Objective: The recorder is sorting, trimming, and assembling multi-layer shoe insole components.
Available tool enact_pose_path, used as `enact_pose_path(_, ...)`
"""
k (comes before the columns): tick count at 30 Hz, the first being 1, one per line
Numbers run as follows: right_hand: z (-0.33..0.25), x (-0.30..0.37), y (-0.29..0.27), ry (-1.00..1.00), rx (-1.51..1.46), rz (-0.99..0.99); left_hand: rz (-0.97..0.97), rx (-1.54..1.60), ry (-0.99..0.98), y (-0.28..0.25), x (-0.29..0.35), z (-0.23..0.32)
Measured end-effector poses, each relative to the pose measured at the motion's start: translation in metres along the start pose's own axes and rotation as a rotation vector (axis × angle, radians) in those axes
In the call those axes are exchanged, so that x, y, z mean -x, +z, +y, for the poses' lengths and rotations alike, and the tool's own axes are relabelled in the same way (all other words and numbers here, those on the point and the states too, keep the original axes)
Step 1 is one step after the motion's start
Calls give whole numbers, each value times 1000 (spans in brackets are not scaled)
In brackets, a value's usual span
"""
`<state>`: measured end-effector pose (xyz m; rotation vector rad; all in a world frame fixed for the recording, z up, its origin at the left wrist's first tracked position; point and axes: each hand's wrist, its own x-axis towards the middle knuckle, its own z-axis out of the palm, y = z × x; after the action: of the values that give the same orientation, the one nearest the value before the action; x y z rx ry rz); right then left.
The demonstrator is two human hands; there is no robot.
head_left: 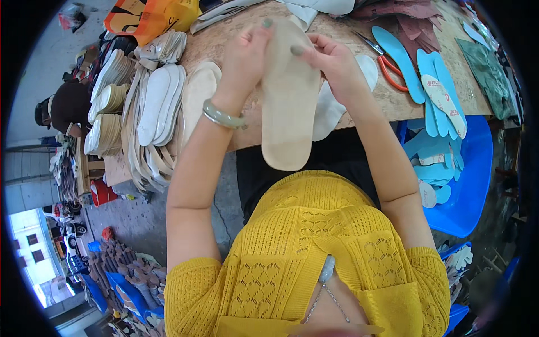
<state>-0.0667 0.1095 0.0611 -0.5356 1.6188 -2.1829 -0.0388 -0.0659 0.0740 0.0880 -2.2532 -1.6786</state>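
Between my hands a beige insole (pixel 289 106) is held up, its narrow heel end hanging over the table's front edge toward me. My left hand (pixel 247 56) grips its upper left side, thumb on the face and fingers partly behind. On the upper right side my right hand (pixel 331 64) pinches it, thumb on top. Behind the insole, a white sole piece (pixel 331 109) lies at the table edge, partly covered. Left of my left wrist rests a pale beige insole stack (pixel 201 84), beside several white insoles (pixel 160 104).
Orange-handled scissors (pixel 387 64) lie on the wooden table (pixel 342 22) at the right, near light-blue insoles (pixel 401 59). A blue bin (pixel 474 185) holding more blue pieces stands below. Bundled insoles (pixel 109 112) line the left end. An orange bag (pixel 149 19) sits at the back left.
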Motion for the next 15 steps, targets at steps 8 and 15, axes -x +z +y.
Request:
enact_pose_path(8,28,61,29,476,-90,-371,198,160,-117,-41,-42,-11)
enact_pose_path(15,29,82,59,299,98,-587,164,-433,221,-128,-32,-48)
